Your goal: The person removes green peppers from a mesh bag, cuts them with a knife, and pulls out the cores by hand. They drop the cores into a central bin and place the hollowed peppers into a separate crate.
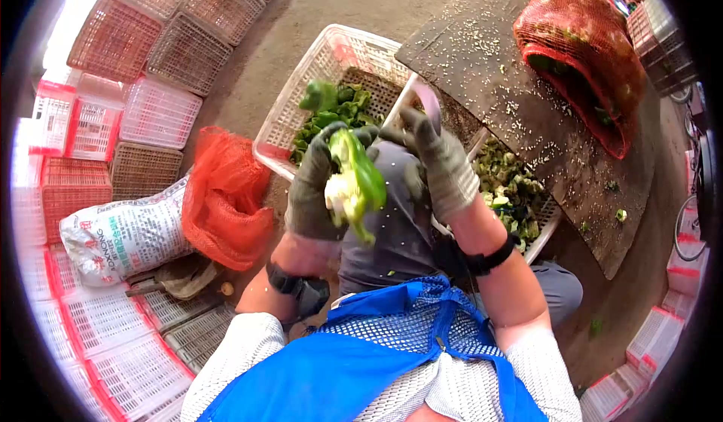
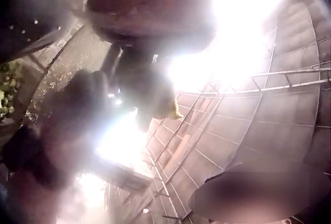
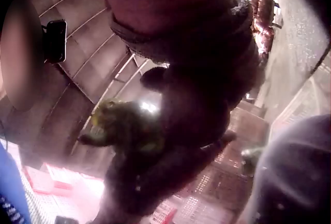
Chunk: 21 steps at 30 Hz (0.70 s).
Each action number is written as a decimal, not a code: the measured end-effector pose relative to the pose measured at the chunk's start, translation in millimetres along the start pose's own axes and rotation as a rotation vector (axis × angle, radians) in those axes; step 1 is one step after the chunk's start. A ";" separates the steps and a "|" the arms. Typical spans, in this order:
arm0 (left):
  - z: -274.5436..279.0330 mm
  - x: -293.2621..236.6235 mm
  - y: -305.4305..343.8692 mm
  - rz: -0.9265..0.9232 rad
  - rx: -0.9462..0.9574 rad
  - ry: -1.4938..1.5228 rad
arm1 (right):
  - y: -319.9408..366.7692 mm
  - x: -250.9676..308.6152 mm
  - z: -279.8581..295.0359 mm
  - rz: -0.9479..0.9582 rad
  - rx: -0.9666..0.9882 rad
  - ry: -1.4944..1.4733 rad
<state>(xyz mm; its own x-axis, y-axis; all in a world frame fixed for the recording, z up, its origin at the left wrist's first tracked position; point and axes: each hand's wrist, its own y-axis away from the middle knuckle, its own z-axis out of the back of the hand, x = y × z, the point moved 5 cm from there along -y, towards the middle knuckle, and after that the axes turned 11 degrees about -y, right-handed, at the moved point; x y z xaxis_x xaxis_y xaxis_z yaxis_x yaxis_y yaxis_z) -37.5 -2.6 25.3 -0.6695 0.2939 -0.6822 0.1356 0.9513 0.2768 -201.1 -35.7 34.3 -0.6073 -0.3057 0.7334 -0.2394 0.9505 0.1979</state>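
Note:
My gloved left hand (image 1: 312,188) grips a green pepper (image 1: 361,185), its pale inner part exposed and its stem pointing down. In the right wrist view the pepper (image 3: 126,125) is a dim green shape beside dark gloved fingers. My gloved right hand (image 1: 444,166) is to the right of the pepper, fingers bent around a thin, curved, blade-like tool (image 1: 428,105) that is blurred and points up. Another green pepper (image 1: 318,96), also blurred, overlaps the white crate (image 1: 343,38) ahead, where green peppers (image 1: 354,102) lie.
A second crate (image 1: 546,233) holds pale and green scraps. A dark board (image 1: 482,53) strewn with seeds bears a red mesh sack (image 1: 580,38). To the left are an orange net (image 1: 226,203), a white printed sack (image 1: 128,230) and stacked baskets (image 1: 117,34).

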 end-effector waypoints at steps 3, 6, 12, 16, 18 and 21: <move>-10.1 11.6 -29.0 0.020 0.108 0.034 | 20.2 -20.7 23.2 0.018 -0.004 -0.079; -40.3 54.4 -56.0 0.060 0.328 -0.316 | 34.4 -20.5 40.2 0.076 0.037 -0.191; -103.9 60.8 -66.1 -0.684 0.146 -1.359 | 79.8 22.5 64.6 0.033 0.008 -0.344; -100.5 63.0 -17.0 -0.644 0.333 -1.230 | 115.0 28.3 64.8 0.031 -0.022 -0.541; -112.7 69.6 12.2 -0.672 0.691 -1.238 | 118.4 19.3 83.9 -0.027 0.012 -0.662; -124.8 87.6 37.9 -0.652 0.879 -1.362 | 122.1 3.2 113.3 -0.048 0.001 -0.697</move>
<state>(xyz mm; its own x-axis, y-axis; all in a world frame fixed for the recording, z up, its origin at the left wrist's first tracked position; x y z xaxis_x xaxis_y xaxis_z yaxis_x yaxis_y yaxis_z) -182.1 47.6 60.5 0.2052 -0.7012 -0.6828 0.7469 0.5630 -0.3537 -318.1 73.1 -13.0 -0.9406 -0.3116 0.1350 -0.2784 0.9352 0.2187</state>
